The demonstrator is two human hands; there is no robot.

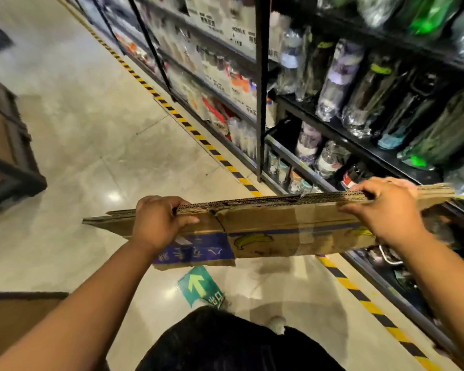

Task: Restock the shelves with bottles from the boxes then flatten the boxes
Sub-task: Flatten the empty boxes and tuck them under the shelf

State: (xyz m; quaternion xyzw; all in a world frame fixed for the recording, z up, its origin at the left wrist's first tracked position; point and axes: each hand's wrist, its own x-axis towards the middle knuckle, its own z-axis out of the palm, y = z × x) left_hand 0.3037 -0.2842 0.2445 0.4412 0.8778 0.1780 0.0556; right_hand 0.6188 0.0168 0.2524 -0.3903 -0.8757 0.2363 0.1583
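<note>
A flattened brown cardboard box (273,226) with a blue band and a banana print is held up in front of me, edge upward, above the aisle floor. My left hand (156,223) grips its top edge near the left end, fingers curled over the corrugated rim. My right hand (381,210) grips the same top edge near the right end. Bottles (338,79) in clear wrap fill the black shelves (332,129) to the right of the box.
A yellow-and-black striped line (188,124) runs along the foot of the shelving. A green arrow sticker (198,286) lies on the glossy floor below the box. A brown crate-like fixture (8,145) stands at the left, and another cardboard surface (19,317) sits at lower left.
</note>
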